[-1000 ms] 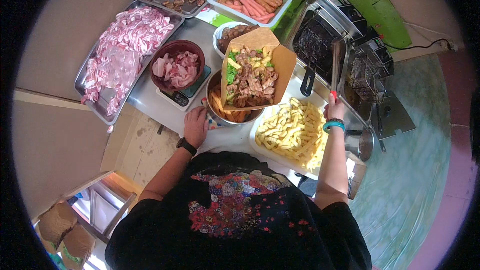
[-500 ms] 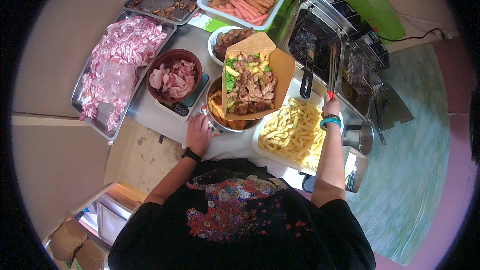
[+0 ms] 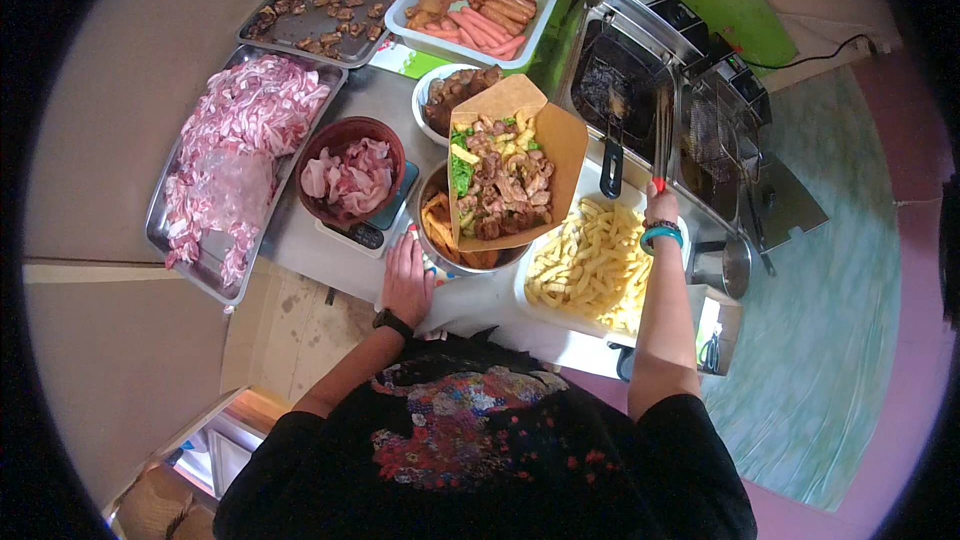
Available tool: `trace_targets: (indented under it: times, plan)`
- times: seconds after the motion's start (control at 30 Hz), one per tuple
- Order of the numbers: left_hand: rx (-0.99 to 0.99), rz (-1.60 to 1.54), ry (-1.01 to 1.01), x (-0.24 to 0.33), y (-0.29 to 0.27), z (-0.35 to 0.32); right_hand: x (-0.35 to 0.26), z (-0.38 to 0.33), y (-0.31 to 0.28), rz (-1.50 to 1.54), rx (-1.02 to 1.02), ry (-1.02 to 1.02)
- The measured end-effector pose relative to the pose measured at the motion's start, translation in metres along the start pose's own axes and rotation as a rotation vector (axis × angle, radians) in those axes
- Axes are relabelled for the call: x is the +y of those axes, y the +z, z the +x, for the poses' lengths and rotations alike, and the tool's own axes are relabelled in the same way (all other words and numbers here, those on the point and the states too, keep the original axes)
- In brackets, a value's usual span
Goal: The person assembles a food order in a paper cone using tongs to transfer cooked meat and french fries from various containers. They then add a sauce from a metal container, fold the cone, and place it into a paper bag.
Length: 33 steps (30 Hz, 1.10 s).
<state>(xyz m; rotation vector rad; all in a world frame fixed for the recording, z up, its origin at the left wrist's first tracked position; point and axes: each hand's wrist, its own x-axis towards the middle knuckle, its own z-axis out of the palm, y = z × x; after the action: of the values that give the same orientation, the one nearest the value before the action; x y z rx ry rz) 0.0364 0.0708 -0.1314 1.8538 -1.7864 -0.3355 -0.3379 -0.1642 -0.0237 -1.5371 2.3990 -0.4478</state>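
Right hand [image 3: 660, 208] closed around the red-marked handle end of metal tongs [image 3: 664, 135]; tongs reach up into the fryer area, along the right side of the near well. Can't tell whether the tips touch anything. Left hand [image 3: 407, 280] holds nothing: palm down, fingers extended, at the near edge of the surface [image 3: 300, 245], just beside the kitchen scale [image 3: 362, 236] and the metal bowl [image 3: 424, 205]. Dark watch [image 3: 392, 323] on left wrist, teal bracelet [image 3: 661, 233] on right.

Brown carton [image 3: 566, 155] sits over the metal bowl, flaps up, filled with browned meat pieces, yellow chunks and some green leaves. Orange-brown pieces [image 3: 437, 225] show in the bowl to its left. Support under the carton is hidden. White tub [image 3: 531, 297] of pale fries [image 3: 585, 265] is right of the carton, partly behind the right forearm.

Scale carries a dark brown bowl [image 3: 322, 208] of pale pink sliced meat. White bowl [image 3: 419, 90] of brown cooked meat behind the carton.

Farther out: steel tray [image 3: 208, 240] of raw sliced meat at left; dark tray [image 3: 320, 12] of browned pieces and pale blue bin [image 3: 455, 52] of sausages at the back. Fryer [image 3: 610, 65] at right, black basket handle [image 3: 612, 168] pointing toward the fries.
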Motion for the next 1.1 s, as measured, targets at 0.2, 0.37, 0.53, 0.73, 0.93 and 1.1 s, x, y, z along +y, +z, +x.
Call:
trace_targets:
  times: [0.2,0.37,0.53,0.73,0.93,1.1]
  plan:
    - [-0.045,0.037,0.005,0.006,0.003,0.004,0.037,0.023,0.012,-0.023,0.029,-0.029]
    - [-0.015,0.074,-0.013,0.010,-0.002,-0.001,0.021,0.010,0.003,-0.126,0.054,-0.154]
    - [0.009,0.139,0.004,0.010,0.005,-0.003,0.032,0.019,0.005,-0.126,0.050,-0.161]
    - [0.034,0.213,0.009,0.009,0.012,-0.007,0.026,0.013,-0.002,-0.055,0.003,-0.215]
    - [-0.005,0.209,-0.044,0.014,0.010,-0.005,0.035,0.021,0.003,0.015,-0.037,-0.179]
    - [0.048,0.219,-0.031,0.010,0.015,-0.011,0.036,0.026,0.008,0.060,-0.042,-0.160]
